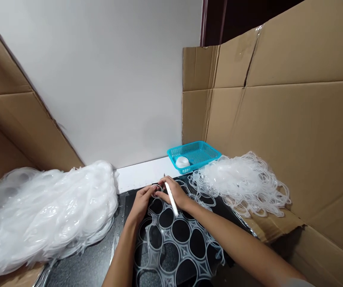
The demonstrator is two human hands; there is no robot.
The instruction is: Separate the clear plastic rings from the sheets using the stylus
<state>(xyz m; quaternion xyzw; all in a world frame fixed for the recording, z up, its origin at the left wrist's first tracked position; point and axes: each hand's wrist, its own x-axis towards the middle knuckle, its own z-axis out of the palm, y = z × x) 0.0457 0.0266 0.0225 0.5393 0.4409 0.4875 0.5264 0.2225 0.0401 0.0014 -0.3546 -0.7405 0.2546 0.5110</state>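
Note:
A translucent, rubbery-looking sheet with rows of large round holes point(184, 252) lies over a black surface. At its far edge, my left hand point(141, 201) pinches a thin translucent ring point(158, 186); whether that ring is joined to the sheet I cannot tell. My right hand point(175, 192) is close beside it, closed on a white-handled craft knife point(171, 201). The knife's dark pointed tip sticks up past the fingers, while the handle slants back toward me over the sheet. Fingertips of both hands nearly meet around the ring.
To the left rises a thick stack of translucent sheets point(60, 211). A loose heap of thin translucent rings and strips point(240, 183) lies at right. Behind stands a turquoise basket point(210, 157) with a small stack of white rings point(182, 162). Cardboard panels point(293, 131) flank both sides.

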